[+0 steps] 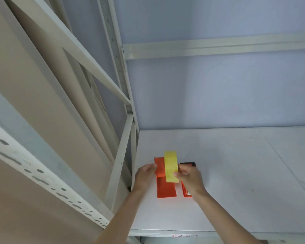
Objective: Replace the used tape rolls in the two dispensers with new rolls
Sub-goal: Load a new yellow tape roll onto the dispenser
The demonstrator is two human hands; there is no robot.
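Matt orange plastic dispenser point(165, 188), yellow tape roll point(171, 166), painted metal shelf point(236, 173).

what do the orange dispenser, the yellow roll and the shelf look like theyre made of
Orange dispenser: probably moulded plastic, judging by its even saturated colour and flat matte faces. Yellow roll: looks like paper masking tape, opaque, pale and dull with no gloss, though that is uncertain. Shelf: a smooth white board, perhaps laminate or painted metal; a faint seam line crosses it.
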